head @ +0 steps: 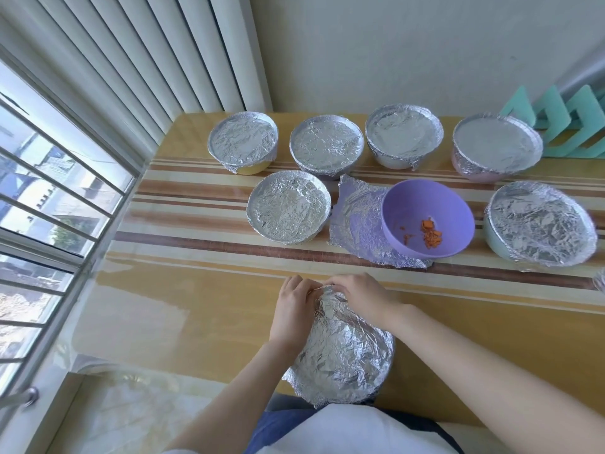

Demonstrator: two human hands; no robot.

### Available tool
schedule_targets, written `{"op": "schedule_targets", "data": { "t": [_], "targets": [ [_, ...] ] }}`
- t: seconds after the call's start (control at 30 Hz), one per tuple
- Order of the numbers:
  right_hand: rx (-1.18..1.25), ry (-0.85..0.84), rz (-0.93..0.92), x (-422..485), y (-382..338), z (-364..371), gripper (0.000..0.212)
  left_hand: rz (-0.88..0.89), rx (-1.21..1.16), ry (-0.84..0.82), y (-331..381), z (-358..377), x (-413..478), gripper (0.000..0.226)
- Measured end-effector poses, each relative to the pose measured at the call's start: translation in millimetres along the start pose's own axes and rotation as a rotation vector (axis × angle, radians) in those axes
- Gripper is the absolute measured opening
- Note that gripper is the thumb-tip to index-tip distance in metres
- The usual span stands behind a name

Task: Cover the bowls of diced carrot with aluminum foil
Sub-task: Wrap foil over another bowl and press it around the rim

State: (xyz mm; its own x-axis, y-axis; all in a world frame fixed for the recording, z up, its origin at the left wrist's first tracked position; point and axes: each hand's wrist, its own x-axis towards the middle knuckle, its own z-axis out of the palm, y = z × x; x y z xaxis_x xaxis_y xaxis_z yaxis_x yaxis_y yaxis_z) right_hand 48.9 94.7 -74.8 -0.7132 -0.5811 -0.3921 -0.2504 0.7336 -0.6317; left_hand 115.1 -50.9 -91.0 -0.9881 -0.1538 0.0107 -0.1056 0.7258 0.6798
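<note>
A bowl under crinkled aluminum foil (343,352) stands at the near table edge, right in front of me. My left hand (291,309) and my right hand (360,294) meet at its far rim, and both pinch the foil edge there. A purple bowl (425,208) with a little diced carrot (430,234) sits uncovered in the middle row. A loose foil sheet (357,217) lies partly under it, at its left.
Several foil-covered bowls stand in two rows: one (288,208) left of the purple bowl, one (540,224) to its right, others (327,145) along the back. Teal foam shapes (569,126) lean at the back right. A barred window (49,198) runs along the left.
</note>
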Motion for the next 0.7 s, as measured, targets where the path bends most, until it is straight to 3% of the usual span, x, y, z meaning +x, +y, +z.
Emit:
{"op": "schedule_targets", "data": {
  "t": [0.1, 0.27, 0.57, 0.7],
  "targets": [
    [-0.048, 0.029, 0.002, -2, 1, 4, 0.051, 0.0, 0.005, 0.005, -1, 3, -3, 0.007],
    [0.007, -0.047, 0.008, 0, -2, -4, 0.029, 0.005, 0.034, 0.012, -2, 5, -3, 0.006],
    [0.054, -0.049, 0.042, -2, -3, -7, 0.023, 0.006, 0.038, 0.001, -1, 4, -2, 0.005],
    [0.141, -0.051, 0.086, -14, -1, -9, 0.03, -0.004, 0.028, 0.019, 0, 4, -4, 0.005]
  ]
}}
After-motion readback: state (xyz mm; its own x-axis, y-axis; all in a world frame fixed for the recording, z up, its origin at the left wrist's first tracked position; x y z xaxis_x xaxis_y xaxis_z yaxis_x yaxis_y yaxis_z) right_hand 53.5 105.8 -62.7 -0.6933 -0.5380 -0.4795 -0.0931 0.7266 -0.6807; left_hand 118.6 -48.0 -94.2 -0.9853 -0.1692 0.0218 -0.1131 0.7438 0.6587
